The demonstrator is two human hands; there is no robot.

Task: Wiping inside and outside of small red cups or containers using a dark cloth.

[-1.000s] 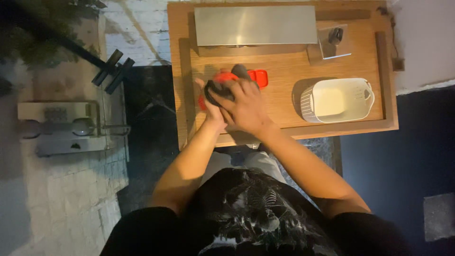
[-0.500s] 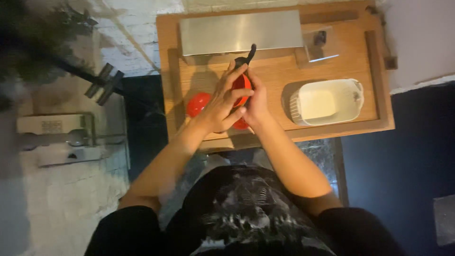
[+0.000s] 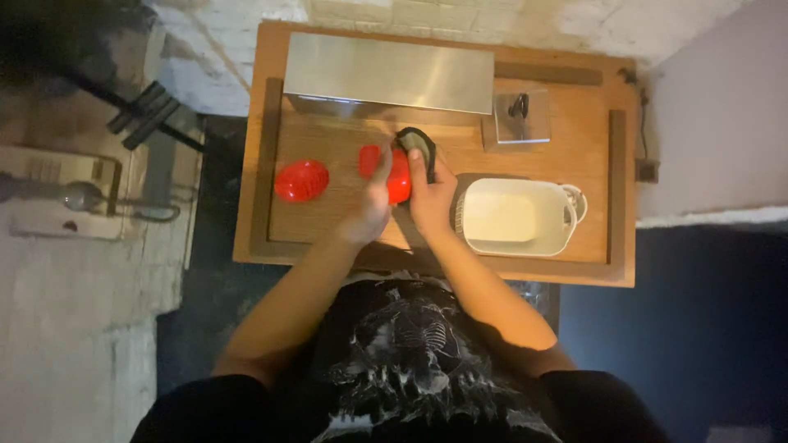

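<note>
left hand (image 3: 373,201): fingers curled round red piece (image 3: 394,174), mid wooden board (image 3: 591,156) | right hand (image 3: 431,197): fingers gripping dark tool (image 3: 413,141), touching that piece's far right edge | second red piece (image 3: 301,180): lies apart, left | white dish (image 3: 513,246): right, near hands | steel box (image 3: 386,74): far edge

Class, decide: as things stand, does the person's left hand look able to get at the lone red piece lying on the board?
Probably yes. The red piece lies uncovered on the board, just beside the left hand, with nothing between them, though that hand is now holding another red piece.
</note>
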